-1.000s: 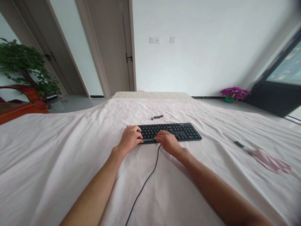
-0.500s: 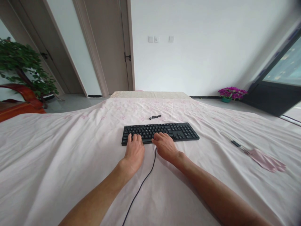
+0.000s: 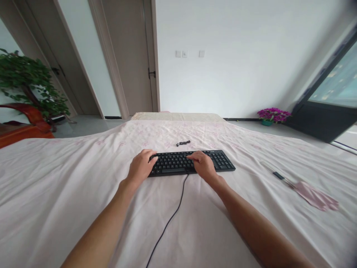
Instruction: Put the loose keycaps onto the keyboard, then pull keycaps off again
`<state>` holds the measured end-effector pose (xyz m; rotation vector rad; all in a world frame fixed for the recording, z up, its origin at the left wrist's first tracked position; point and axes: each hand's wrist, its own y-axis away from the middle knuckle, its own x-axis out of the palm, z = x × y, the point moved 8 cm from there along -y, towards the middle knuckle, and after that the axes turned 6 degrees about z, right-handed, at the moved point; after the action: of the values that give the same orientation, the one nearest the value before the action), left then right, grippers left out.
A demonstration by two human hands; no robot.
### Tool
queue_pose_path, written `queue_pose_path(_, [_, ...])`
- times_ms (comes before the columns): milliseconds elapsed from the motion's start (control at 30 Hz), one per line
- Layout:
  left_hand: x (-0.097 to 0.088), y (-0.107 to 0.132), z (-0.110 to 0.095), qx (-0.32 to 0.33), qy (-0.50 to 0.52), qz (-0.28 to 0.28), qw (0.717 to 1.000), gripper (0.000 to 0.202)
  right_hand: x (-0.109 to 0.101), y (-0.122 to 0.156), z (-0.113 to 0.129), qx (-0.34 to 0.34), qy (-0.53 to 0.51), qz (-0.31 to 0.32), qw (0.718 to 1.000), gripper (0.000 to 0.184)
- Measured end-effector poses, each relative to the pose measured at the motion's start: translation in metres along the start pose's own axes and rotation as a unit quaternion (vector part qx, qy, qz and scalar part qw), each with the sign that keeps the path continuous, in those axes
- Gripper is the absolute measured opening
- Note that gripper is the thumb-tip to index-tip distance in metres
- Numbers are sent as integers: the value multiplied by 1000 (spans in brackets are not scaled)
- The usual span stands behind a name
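A black keyboard (image 3: 173,169) lies flat on the bedsheet in front of me, its cable (image 3: 170,219) running toward me from the near edge. My left hand (image 3: 141,163) is at the keyboard's left end, fingers over the far corner and thumb on top, closed round it. Over the keys right of the middle, my right hand (image 3: 203,163) has its fingers drawn together, fingertips down at the keys. Whether anything is between those fingertips I cannot tell. Several small black pieces like loose keycaps (image 3: 183,143) lie in a row just behind the keyboard.
The pale pink sheet (image 3: 69,193) has folds. To the right lies a thin rod tool with a black clip (image 3: 278,175) and a pink cloth (image 3: 316,196). Beyond stand a red wooden chair (image 3: 36,119), a green plant (image 3: 28,74) and purple flowers (image 3: 273,114).
My left hand has moved left and away from me, from the front keys to the left end. My right hand has shifted right and forward over the keys. The keyboard stays in place.
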<state>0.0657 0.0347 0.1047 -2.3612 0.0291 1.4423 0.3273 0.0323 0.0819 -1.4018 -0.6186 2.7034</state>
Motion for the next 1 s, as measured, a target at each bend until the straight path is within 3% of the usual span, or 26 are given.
queue_pose_path(133, [20, -3, 41, -67, 65, -71, 993, 38, -7, -20, -21, 49, 48, 7, 998, 38])
queue_pose_path(333, [53, -2, 78, -116, 150, -57, 980, 44, 10, -73, -21, 42, 157, 80, 983, 31])
queue_pose_path(467, [55, -2, 84, -123, 161, -57, 978, 42, 34, -108, -7, -1, 255, 130, 958, 31])
queue_pose_path(667, [53, -2, 83, -125, 161, -59, 977, 39, 63, -144, 5, -59, 298, 162, 939, 33])
queue_pose_path(1000, [47, -2, 75, -116, 152, -62, 980, 35, 88, -151, 13, -100, 329, 218, 913, 22])
